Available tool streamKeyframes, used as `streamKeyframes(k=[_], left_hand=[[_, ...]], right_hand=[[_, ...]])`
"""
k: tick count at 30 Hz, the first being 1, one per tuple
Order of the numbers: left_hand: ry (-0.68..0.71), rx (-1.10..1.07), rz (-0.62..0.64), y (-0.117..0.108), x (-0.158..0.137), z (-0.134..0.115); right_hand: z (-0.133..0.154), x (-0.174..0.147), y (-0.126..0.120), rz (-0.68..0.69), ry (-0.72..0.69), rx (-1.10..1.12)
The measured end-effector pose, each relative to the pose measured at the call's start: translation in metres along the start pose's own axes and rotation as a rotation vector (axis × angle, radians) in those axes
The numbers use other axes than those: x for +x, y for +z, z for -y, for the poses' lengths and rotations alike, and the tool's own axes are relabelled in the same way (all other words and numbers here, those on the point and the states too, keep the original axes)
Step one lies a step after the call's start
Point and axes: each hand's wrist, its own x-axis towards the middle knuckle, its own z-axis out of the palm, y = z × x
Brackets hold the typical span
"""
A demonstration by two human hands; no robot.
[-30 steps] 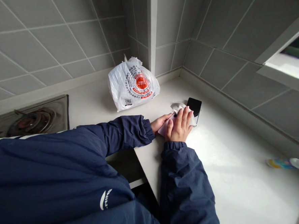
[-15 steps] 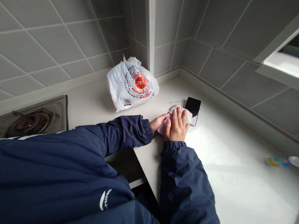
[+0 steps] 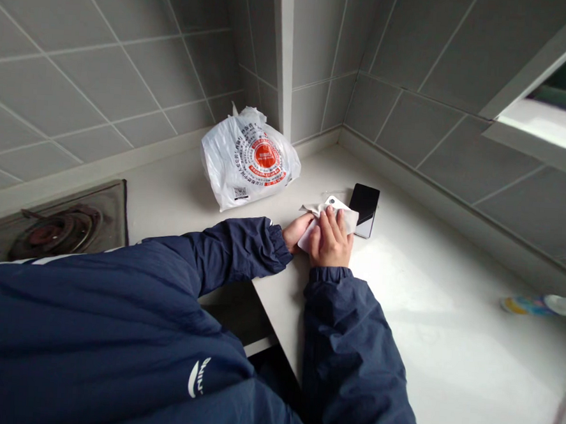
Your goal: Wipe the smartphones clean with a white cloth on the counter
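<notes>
A white phone (image 3: 305, 242) lies back up on the counter, its round camera (image 3: 332, 201) showing at the far end. My left hand (image 3: 298, 231) grips the phone along its left side, fingertips partly hidden. My right hand (image 3: 331, 242) presses a thin white wipe (image 3: 350, 220) against the phone's back, fingers laid over the crumpled sheet. Much of the phone is covered by the wipe and my right hand. Just to the right of the wipe lies a black-screened phone (image 3: 364, 207). Behind the white phone is a small clear piece (image 3: 338, 193), too faint to name.
A white plastic bag (image 3: 233, 164) with red print stands at the back of the white counter (image 3: 428, 349). On the left is a gas stove (image 3: 71, 224). A colourful packet (image 3: 529, 305) lies at the far right. Grey tiled walls (image 3: 399, 117) meet behind the counter.
My right hand has slid the wipe down towards me, uncovering the white phone's camera end. The wipe now spreads further left. My left hand stays at the phone's side.
</notes>
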Motion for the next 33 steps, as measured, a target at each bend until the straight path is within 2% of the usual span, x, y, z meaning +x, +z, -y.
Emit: streamKeyframes(k=[4,12,21,33], left_hand=[[0.011,-0.039,-0.009,0.004,-0.002,0.000],[0.039,-0.137,0.020,0.017,-0.011,-0.001],[0.024,-0.071,0.086,0.014,-0.013,0.002],[-0.006,-0.048,0.150,0.010,-0.011,0.002]], right_hand=[[0.000,-0.001,-0.002,-0.042,-0.051,0.018],[0.005,-0.001,-0.002,0.036,-0.062,-0.028],[0.005,-0.003,0.001,0.089,0.033,-0.077],[0.001,-0.002,0.001,0.040,0.123,-0.094]])
